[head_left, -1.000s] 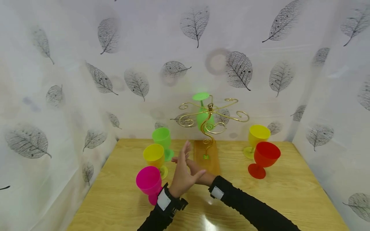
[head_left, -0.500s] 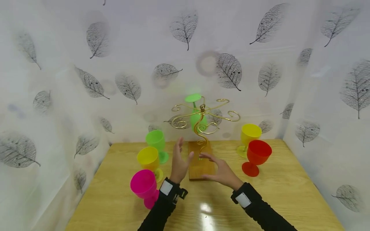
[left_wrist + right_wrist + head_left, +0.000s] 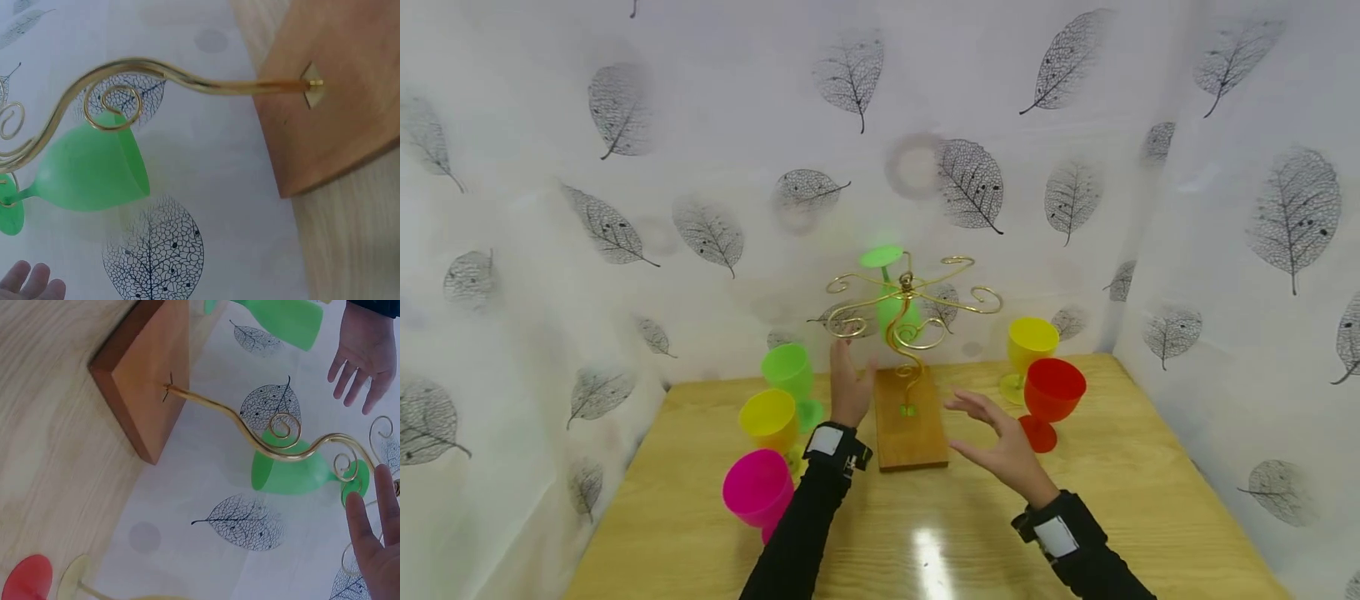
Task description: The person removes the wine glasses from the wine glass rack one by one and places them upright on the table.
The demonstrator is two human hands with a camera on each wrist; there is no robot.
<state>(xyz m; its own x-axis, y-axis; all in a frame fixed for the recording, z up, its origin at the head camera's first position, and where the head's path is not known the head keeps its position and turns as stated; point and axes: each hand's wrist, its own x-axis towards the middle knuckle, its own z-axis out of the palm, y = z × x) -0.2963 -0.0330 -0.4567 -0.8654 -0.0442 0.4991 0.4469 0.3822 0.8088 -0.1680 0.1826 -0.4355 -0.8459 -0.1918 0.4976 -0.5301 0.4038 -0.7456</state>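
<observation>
A gold wire stand (image 3: 907, 283) with curled arms rises from a wooden base (image 3: 913, 437). From one rear arm hangs a green goblet (image 3: 94, 165), upside down with its foot on top. My left hand (image 3: 852, 387) is raised just left of the stand, fingers extended upward below its left arms, holding nothing. To the right of the base, my right hand (image 3: 1006, 450) hovers with thumb and fingers spread apart, also holding nothing. The red goblet (image 3: 1054, 390) stands upright just beyond it. In the right wrist view, its fingers (image 3: 359, 525) overlap the wire curls.
On the left of the wooden table (image 3: 655, 517) a green goblet (image 3: 788, 371), a yellow goblet (image 3: 767, 417) and a pink goblet (image 3: 758, 487) stand in a row. Another yellow goblet (image 3: 1032, 340) is behind the red one. A leaf-printed curtain (image 3: 737, 108) encloses the back and sides.
The hands, overlapping in front of the stand a second ago, have separated. The left has gone forward and up beside the stand, the right rightward. The head view has shifted slightly right.
</observation>
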